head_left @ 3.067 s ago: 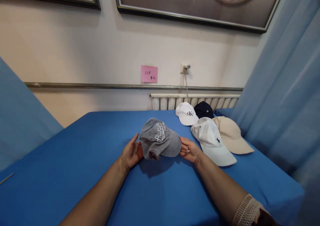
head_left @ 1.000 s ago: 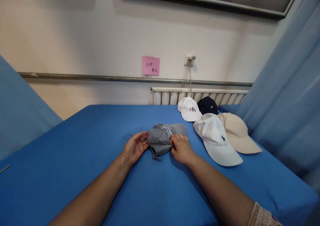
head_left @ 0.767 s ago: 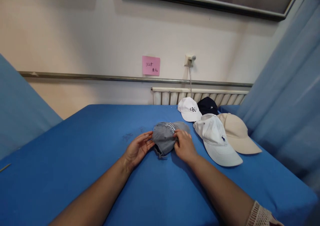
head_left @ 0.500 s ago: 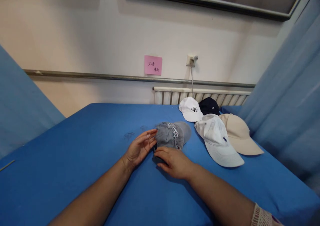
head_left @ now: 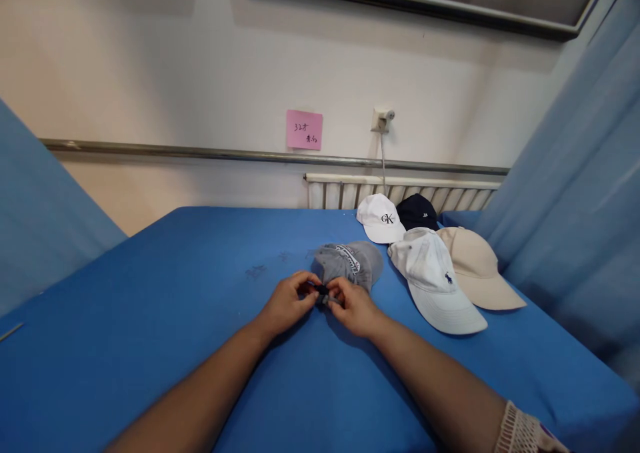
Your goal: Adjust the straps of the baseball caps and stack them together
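Note:
A grey baseball cap (head_left: 345, 263) with white lettering lies on the blue cover, its brim pointing right. At its back edge, my left hand (head_left: 290, 305) pinches the dark adjustment strap from the left. My right hand (head_left: 353, 307) grips the same strap from the right with thumb and fingers. Between the fingertips a small dark buckle-like piece shows, partly hidden by them. To the right sits a pale cap (head_left: 431, 276) with a small dark horse emblem, touching neither hand.
Behind that cap are a beige cap (head_left: 475, 266), a white cap (head_left: 380, 218) with black letters and a navy cap (head_left: 417, 211). The blue-covered surface (head_left: 150, 306) meets a radiator (head_left: 350, 193) at the wall. Blue curtains (head_left: 565, 193) hang at both sides.
My left hand has gone from open fingers beside the cap to a pinch on its strap. My right hand has shifted slightly and now grips the strap too.

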### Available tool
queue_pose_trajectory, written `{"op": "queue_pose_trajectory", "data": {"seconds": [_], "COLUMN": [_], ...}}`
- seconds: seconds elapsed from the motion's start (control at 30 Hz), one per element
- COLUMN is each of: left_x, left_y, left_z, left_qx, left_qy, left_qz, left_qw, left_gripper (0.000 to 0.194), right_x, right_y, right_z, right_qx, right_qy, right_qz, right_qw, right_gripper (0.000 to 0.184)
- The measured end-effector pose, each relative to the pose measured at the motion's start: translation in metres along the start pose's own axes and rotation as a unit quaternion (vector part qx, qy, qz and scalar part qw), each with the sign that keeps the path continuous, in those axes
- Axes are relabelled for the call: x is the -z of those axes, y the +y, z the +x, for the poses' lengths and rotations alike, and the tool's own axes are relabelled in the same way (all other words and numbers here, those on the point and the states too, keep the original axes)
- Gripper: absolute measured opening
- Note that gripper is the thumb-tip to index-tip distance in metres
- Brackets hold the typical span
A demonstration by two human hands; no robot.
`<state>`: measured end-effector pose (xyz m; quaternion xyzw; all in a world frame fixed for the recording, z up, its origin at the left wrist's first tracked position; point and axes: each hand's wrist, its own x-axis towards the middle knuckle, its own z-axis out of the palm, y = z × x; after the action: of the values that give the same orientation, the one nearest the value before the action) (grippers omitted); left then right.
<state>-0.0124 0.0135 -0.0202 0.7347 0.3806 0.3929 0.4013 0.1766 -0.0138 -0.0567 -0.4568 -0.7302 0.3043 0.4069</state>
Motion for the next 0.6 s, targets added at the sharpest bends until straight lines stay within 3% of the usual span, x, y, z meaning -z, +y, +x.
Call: {"op": "queue_pose_trajectory", "data": {"seconds": [0.13,0.27,0.6], "left_x": [-0.002,-0.003,-0.004], "left_y": [0.011,0.015,0.012], "left_z": [-0.004,-0.005,-0.005], "left_qx": [-0.101,-0.147,-0.151], "left_qy": [-0.085,-0.147,-0.162], "left_qz": [0.135,0.21,0.292], "left_qw": [0.982,0.955,0.93], "left_gripper": [0.014,0.02,0.013], "right_x": [0.001,0.003,0.003], "right_y": [0.004,0.004,0.007], "right_z": [-0.001,-0.002,0.0], "right_qx": [-0.023,-0.014,-0.023], "right_qy": [0.007,-0.016,-0.022], "right_qz": [0.091,0.099,0.171], "right_qw": [0.996,0.995,0.985], "right_gripper": [0.03,0.037,0.033]}}
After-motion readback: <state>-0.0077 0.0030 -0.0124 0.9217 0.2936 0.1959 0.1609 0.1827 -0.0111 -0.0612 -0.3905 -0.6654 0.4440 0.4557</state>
